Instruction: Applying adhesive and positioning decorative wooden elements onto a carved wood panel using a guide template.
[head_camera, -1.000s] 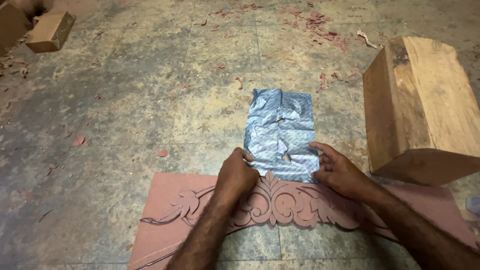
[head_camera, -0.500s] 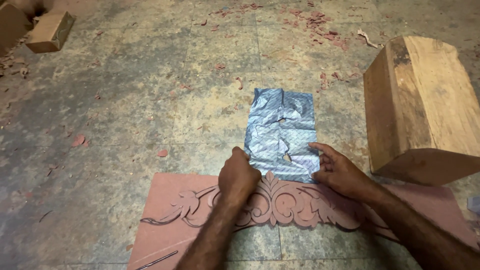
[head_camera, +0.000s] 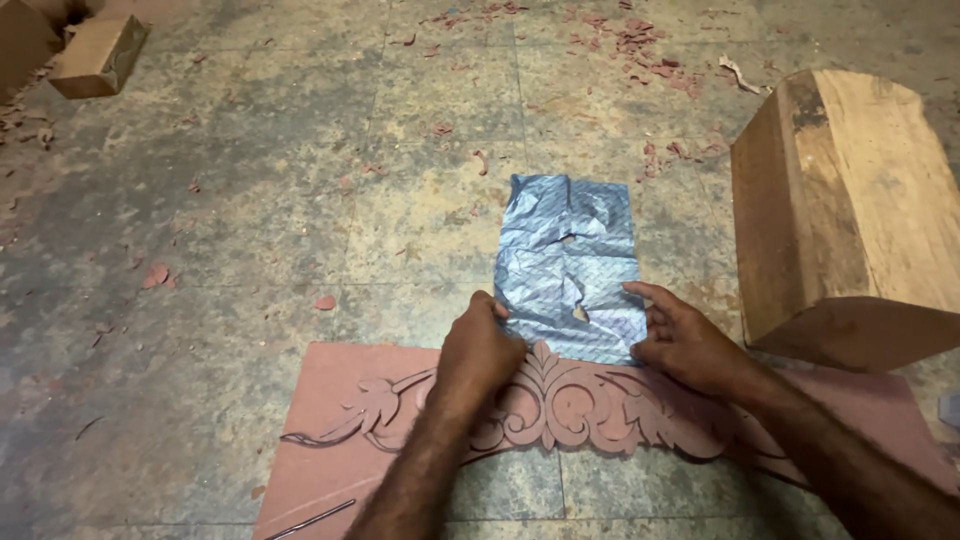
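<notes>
Plainly, the crumpled blue-grey sheet (head_camera: 570, 268) lay flat on the floor, its near edge lapping the top of the reddish carved wooden panel (head_camera: 560, 410). The left hand (head_camera: 482, 352) pressed its lower left corner with curled fingers; the right hand (head_camera: 690, 345) pinned the lower right edge with spread fingertips, neither grip closed around it. Already holed and creased, the sheet looked liable to tear further if either hand dragged it across the carving's sharp crest or the gritty floor (head_camera: 250, 200).
</notes>
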